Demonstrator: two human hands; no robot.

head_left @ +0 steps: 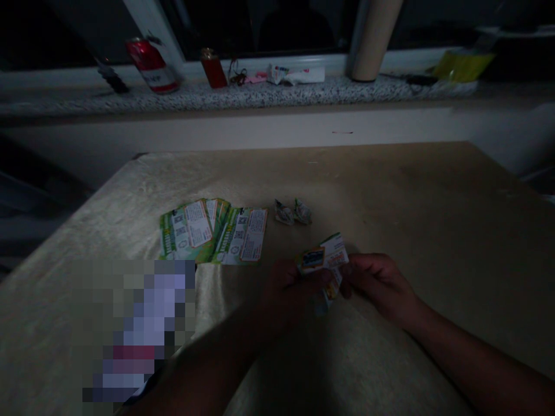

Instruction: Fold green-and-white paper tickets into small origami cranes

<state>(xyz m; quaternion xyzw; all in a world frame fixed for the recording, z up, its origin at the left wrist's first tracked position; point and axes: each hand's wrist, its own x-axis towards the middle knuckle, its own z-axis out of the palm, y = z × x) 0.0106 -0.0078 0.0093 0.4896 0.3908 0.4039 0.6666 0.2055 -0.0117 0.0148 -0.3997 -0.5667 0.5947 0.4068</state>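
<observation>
Between my two hands, over the middle of the table, is a small printed leaflet (333,254), partly folded, with white, green and orange print. My left hand (288,292) pinches its left side, thumb on top. On its right edge, the fingers of my right hand (381,283) are closed. Just beyond lie two small crumpled or folded paper pieces (284,214), side by side. Flat to the left is an overlapping group of green and white leaflets (240,234) with printed codes and text. Dim light hides the finger details.
A blurred-out, phone-like object (150,323) lies left of my left forearm on the cloth-covered table (390,196). Along the granite windowsill (243,95) stand a red can (151,66), a red bottle (214,68), a tan cylinder (375,40) and a yellow item (463,65).
</observation>
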